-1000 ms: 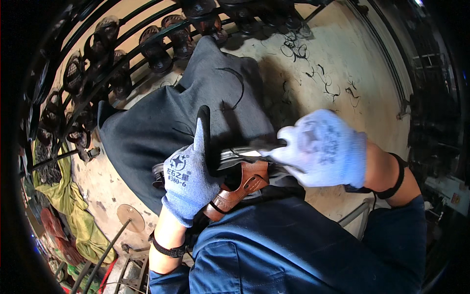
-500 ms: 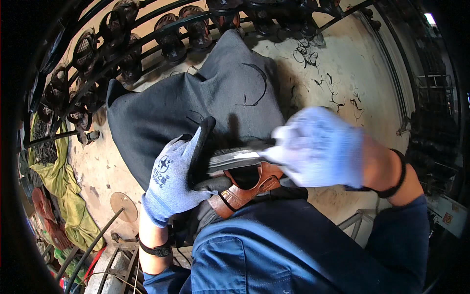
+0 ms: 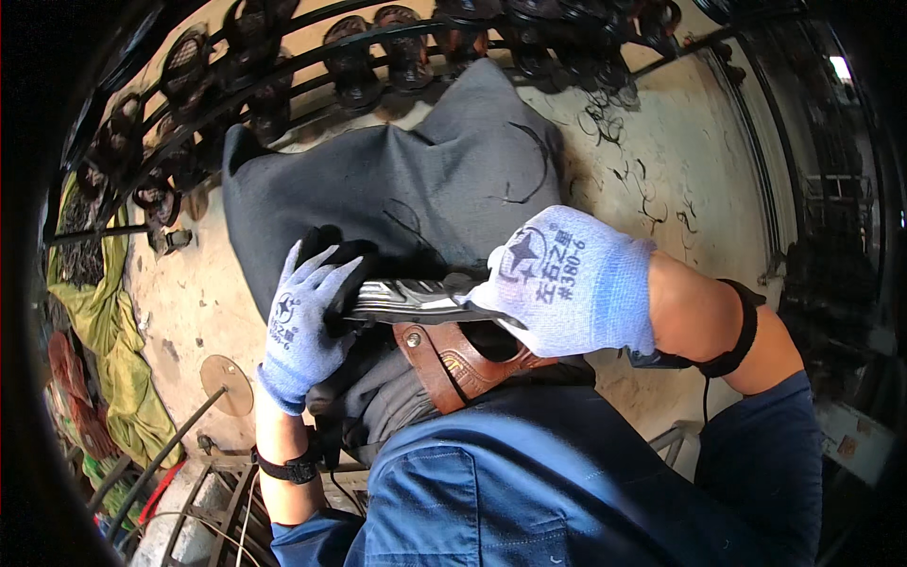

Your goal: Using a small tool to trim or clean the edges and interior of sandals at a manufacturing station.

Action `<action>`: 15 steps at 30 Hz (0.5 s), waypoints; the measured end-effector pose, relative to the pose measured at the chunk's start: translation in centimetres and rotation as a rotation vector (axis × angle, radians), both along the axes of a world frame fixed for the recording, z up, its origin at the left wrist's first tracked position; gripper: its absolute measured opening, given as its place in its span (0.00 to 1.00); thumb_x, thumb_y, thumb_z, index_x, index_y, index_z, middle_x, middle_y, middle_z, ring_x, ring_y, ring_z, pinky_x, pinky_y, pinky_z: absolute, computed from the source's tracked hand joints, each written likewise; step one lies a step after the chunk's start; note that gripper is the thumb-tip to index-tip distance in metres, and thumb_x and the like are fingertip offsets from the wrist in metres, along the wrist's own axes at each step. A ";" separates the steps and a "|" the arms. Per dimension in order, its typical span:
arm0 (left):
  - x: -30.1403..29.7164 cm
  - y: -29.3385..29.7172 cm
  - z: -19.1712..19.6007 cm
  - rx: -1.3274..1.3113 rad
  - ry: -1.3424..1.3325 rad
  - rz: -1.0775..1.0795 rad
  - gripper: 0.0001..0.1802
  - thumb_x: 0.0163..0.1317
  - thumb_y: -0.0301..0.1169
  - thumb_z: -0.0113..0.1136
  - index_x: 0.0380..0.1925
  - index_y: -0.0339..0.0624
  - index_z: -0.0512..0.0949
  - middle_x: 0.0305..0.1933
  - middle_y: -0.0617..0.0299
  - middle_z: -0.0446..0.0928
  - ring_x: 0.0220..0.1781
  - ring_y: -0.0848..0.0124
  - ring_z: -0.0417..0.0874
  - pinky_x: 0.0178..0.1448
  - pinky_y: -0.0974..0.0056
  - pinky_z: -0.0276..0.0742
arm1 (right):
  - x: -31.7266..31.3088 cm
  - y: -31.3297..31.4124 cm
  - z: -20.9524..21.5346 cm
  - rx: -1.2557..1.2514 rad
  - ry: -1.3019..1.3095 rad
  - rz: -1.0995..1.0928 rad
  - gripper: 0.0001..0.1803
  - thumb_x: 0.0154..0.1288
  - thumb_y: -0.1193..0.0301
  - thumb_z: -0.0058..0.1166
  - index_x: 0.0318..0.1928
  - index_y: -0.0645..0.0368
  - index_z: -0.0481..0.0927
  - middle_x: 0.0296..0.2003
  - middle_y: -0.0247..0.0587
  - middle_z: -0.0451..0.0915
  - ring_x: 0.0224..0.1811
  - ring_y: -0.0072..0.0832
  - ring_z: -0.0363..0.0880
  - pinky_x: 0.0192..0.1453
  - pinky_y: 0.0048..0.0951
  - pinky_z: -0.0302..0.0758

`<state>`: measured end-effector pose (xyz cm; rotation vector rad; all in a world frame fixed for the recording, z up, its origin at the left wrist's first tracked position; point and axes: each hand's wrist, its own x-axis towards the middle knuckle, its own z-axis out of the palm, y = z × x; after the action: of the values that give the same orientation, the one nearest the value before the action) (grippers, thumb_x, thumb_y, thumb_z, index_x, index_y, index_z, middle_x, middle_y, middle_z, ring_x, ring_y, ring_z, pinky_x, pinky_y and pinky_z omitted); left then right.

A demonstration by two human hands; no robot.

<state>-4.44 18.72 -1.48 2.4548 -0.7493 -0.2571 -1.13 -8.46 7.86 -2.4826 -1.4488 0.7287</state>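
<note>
A sandal with a black sole (image 3: 402,302) and brown leather straps (image 3: 436,367) lies on its side above my lap, its sole edge facing up. My left hand (image 3: 307,326), in a pale blue glove with a black palm, grips the sole's left end, its fingers partly spread. Gloved alike, my right hand (image 3: 567,283) is closed at the right part of the sole, thumb against its edge. Whether a small tool or strip is inside that hand is hidden. Dark grey cloth (image 3: 331,198) spreads beneath and beyond the sandal, with thin black strips (image 3: 534,156) on it.
Several dark sandals hang on a metal rack (image 3: 350,61) at the back. More black strips (image 3: 647,203) litter the pale floor on the right. Yellow-green cloth (image 3: 113,331) lies at the left, near a round plate (image 3: 227,386) with a rod.
My right hand, blurred before, has moved left onto the sole and is now sharp. My left hand has shifted slightly left and its fingers have spread over the sandal's end.
</note>
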 end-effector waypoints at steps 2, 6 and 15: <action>-0.6 -0.1 0.2 -0.012 0.004 0.066 0.38 0.34 0.25 0.66 0.55 0.43 0.73 0.53 0.53 0.77 0.61 0.52 0.72 0.74 0.46 0.52 | 0.2 -0.1 -0.1 -0.026 0.018 0.066 0.07 0.53 0.67 0.56 0.32 0.53 0.80 0.21 0.36 0.75 0.22 0.32 0.76 0.27 0.34 0.71; -1.4 0.2 -0.4 -0.029 -0.032 0.138 0.38 0.35 0.25 0.65 0.55 0.43 0.73 0.51 0.53 0.78 0.58 0.53 0.74 0.73 0.46 0.53 | -0.7 0.0 1.2 -0.184 0.087 -0.061 0.09 0.55 0.65 0.54 0.36 0.52 0.81 0.22 0.37 0.75 0.24 0.35 0.77 0.28 0.34 0.71; 3.8 3.0 6.0 -0.680 0.225 0.362 0.45 0.32 0.27 0.79 0.58 0.36 0.72 0.43 0.55 0.82 0.46 0.71 0.82 0.52 0.67 0.76 | -0.9 4.0 -0.3 0.324 -0.182 -0.392 0.18 0.48 0.72 0.58 0.43 0.54 0.82 0.26 0.41 0.74 0.25 0.39 0.77 0.29 0.39 0.72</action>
<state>-0.60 21.73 4.53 1.8245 -0.2241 -0.1091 -2.06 -4.42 7.57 -2.5029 -0.9801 0.1822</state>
